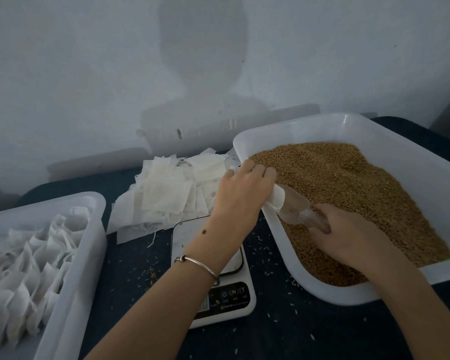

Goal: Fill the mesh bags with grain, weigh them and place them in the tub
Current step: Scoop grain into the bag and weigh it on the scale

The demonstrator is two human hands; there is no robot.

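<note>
The dark surface [276, 331] fills the lower frame. At right sits the big white tray [390, 131] of brown grain [348, 183]. At lower left, the tub [89, 229] holds filled mesh bags [24, 268]. The scale [229, 300] lies at centre, with the pile of empty bags [172, 188] above it. The left hand [240, 193] reaches over the tray's edge, fingers pinching an open mesh bag [277, 198]. The right hand [348, 235], palm down, grips a clear scoop [300, 209] tipped into the bag's mouth.

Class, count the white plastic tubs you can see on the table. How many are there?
2. One tub on the right holds grain; the other tub, at the left edge, holds filled bags and is partly cut off.
</note>
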